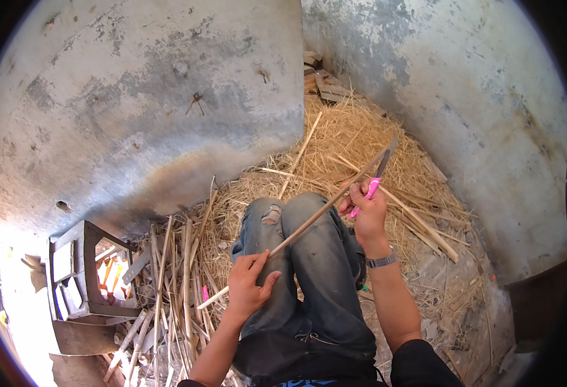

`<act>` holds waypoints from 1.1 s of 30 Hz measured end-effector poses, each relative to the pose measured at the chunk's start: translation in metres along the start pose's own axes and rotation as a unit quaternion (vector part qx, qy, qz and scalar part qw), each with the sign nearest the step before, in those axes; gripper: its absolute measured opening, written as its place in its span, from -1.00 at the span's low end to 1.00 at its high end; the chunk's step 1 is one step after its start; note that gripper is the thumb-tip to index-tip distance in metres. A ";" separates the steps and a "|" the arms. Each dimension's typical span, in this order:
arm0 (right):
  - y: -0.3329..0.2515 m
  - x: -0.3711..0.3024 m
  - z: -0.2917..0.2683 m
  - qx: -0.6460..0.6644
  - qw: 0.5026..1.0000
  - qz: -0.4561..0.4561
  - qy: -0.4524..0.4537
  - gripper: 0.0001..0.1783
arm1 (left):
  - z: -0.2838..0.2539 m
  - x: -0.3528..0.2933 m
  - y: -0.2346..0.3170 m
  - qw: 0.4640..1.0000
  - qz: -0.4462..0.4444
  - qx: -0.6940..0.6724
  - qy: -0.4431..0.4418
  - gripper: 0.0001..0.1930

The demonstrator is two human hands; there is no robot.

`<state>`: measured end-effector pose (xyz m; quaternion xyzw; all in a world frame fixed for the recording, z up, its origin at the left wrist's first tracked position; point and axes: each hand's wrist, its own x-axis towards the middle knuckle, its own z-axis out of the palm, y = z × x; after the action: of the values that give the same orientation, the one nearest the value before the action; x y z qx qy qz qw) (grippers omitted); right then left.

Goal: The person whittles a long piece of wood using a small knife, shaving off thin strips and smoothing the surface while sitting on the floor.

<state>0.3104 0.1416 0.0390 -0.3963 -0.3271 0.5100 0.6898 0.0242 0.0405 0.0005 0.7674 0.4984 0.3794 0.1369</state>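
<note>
A long, thin wooden stick [309,222] slants across my lap, from its pale end at lower left to its browner end at upper right. Near the pale end, my left hand [250,287] is closed over it, the thumb held off to the side. My right hand [367,209] grips a knife by its pink handle [365,197], and the stick passes right beside the fingers. The knife's dark blade [385,158] points up and away, lying close along the stick's far end; whether they touch I cannot tell. My knees in worn jeans [296,258] are beneath the stick.
Straw-like shavings [354,132] heap up beyond my knees. Long sticks [187,290] stand and lean at the left, beside a dark wooden frame stool [93,277]. More split sticks [425,232] lie at the right. Weathered grey walls [167,90] enclose the far side.
</note>
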 end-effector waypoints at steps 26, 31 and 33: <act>-0.009 0.008 -0.024 -0.565 0.801 -0.194 -0.020 -0.56 | 0.002 -0.020 0.016 0.994 -0.059 -0.064 -0.072 -0.68; -0.015 0.044 -0.020 -0.640 0.744 -0.190 -0.006 -0.52 | 0.002 -0.028 0.007 0.993 -0.053 -0.085 -0.069 -0.63; -0.006 0.050 -0.024 -0.638 0.746 -0.191 0.002 -0.52 | 0.004 -0.029 0.005 0.993 -0.046 -0.081 -0.068 -0.62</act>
<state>0.3468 0.1831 0.0357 -0.6742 -0.6438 0.0389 0.3597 0.0245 0.0131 -0.0124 0.7540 0.4906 0.3586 0.2494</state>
